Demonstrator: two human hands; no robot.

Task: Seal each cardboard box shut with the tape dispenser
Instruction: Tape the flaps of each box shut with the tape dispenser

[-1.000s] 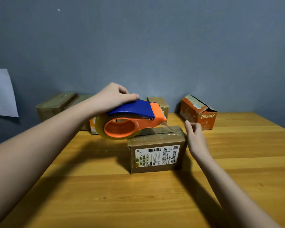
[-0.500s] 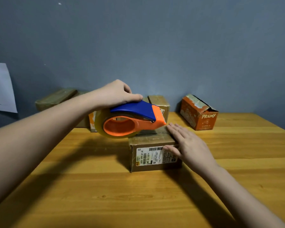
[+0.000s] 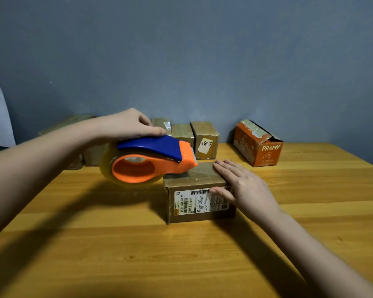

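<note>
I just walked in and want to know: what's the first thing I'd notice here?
The bright orange and blue tape dispenser, held by the left hand with its nose on the near cardboard box mid-table. The right hand lies flat on that box's right side. By the wall on the right sits an orange box marked PRAMY.

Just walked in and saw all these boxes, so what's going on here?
A person is taping boxes shut on a wooden table. The left hand grips a tape dispenser with its nose at the top left edge of a small cardboard box, while the right hand lies flat on the box. More boxes wait by the wall.
</note>
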